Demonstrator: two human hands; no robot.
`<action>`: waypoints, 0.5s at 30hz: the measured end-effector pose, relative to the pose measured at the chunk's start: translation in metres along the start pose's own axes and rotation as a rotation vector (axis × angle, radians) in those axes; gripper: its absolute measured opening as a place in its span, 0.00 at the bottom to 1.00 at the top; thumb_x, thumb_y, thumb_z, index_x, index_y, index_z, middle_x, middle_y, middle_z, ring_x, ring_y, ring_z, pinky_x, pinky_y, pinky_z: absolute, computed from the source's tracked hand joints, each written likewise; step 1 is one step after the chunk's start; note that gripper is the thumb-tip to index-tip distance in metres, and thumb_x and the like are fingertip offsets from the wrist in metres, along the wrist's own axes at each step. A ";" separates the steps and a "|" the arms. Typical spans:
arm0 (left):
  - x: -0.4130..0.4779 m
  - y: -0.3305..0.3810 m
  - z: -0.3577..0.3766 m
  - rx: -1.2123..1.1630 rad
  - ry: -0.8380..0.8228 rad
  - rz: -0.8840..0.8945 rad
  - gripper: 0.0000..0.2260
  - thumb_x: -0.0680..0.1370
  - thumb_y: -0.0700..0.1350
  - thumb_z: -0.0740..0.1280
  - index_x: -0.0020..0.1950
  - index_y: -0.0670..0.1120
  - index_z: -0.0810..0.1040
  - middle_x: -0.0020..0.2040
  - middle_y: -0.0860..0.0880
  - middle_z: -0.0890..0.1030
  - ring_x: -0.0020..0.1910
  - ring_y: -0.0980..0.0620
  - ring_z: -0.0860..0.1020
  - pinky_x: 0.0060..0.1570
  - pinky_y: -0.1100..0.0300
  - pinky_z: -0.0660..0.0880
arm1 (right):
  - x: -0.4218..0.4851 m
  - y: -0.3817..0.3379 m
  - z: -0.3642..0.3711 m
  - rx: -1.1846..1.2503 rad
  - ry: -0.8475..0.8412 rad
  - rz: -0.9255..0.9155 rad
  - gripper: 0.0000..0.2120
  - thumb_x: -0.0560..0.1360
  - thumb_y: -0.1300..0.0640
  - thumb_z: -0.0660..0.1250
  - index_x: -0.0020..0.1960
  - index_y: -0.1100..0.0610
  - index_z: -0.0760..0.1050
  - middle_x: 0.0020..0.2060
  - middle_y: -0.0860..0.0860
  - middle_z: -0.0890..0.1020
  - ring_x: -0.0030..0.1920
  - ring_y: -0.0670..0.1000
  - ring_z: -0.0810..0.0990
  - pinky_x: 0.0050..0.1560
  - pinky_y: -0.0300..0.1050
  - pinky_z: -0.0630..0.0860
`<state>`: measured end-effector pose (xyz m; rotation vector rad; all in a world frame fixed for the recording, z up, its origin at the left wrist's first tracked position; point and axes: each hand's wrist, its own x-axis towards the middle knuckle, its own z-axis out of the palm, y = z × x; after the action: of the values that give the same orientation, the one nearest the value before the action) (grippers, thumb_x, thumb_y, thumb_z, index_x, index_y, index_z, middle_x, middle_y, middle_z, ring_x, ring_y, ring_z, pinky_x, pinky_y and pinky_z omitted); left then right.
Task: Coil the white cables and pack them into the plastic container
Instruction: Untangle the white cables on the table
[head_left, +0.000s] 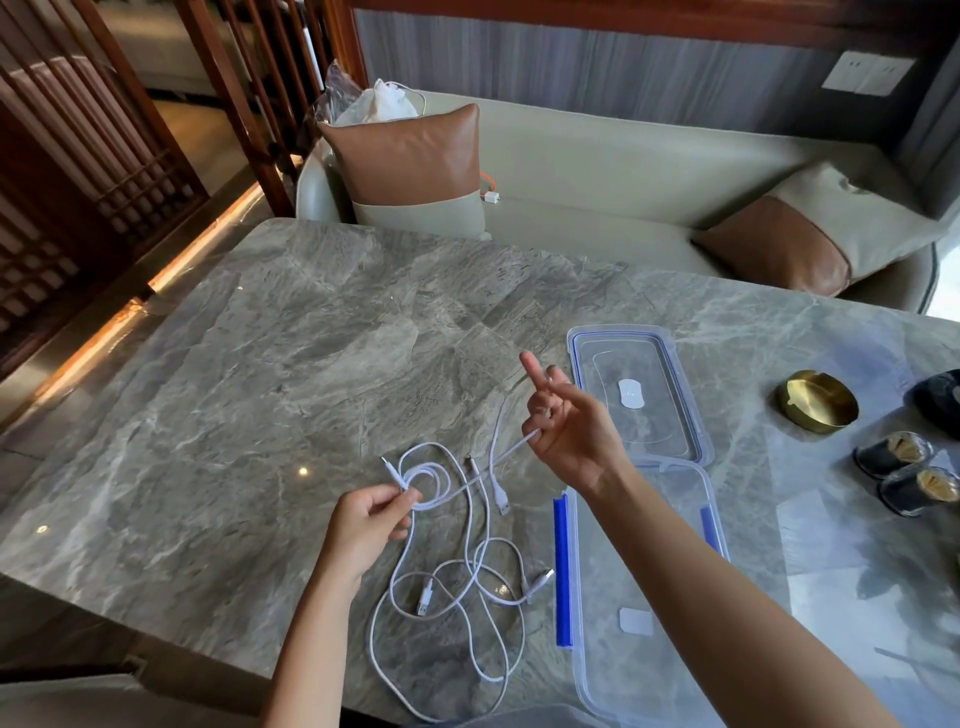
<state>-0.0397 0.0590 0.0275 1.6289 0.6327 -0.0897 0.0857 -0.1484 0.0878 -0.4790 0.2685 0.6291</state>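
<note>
Several white cables (470, 587) lie tangled on the grey marble table (260, 364) between my forearms. My left hand (371, 522) pinches a small coil of white cable (428, 480) near one plug end. My right hand (566, 421) is raised above the table, a strand of the same cable pinched in its curled fingers, index finger pointing up. The clear plastic container (644, 613) with blue clips lies open at the right, partly under my right forearm. Its clear lid (639, 389) lies flat just beyond it.
A brass ashtray (816, 400) and dark round holders (904, 473) stand at the table's right. A beige bench with two brown cushions (410, 156) runs behind the table. Wooden screens stand at the left. The table's near edge is by my left elbow.
</note>
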 end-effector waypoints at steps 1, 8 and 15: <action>-0.001 0.000 0.003 0.025 -0.050 -0.027 0.08 0.75 0.39 0.67 0.37 0.45 0.81 0.28 0.49 0.76 0.29 0.56 0.74 0.31 0.67 0.76 | 0.000 -0.002 0.000 0.002 -0.028 0.005 0.09 0.70 0.66 0.62 0.43 0.53 0.68 0.58 0.49 0.82 0.31 0.44 0.75 0.30 0.34 0.68; -0.016 0.000 0.020 0.143 -0.314 -0.167 0.07 0.76 0.39 0.66 0.44 0.36 0.80 0.30 0.46 0.74 0.27 0.58 0.73 0.30 0.69 0.74 | 0.001 -0.004 -0.011 0.062 0.072 -0.030 0.08 0.65 0.63 0.56 0.31 0.55 0.71 0.45 0.49 0.85 0.60 0.53 0.79 0.69 0.54 0.64; -0.022 0.004 0.009 0.046 -0.335 -0.190 0.07 0.76 0.40 0.67 0.44 0.37 0.81 0.30 0.49 0.77 0.29 0.59 0.76 0.33 0.68 0.76 | 0.007 -0.010 -0.018 -0.075 0.081 -0.034 0.05 0.62 0.59 0.56 0.27 0.53 0.66 0.28 0.48 0.75 0.56 0.51 0.82 0.71 0.58 0.54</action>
<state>-0.0537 0.0429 0.0382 1.5487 0.5258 -0.5087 0.0956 -0.1612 0.0735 -0.5808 0.3131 0.5889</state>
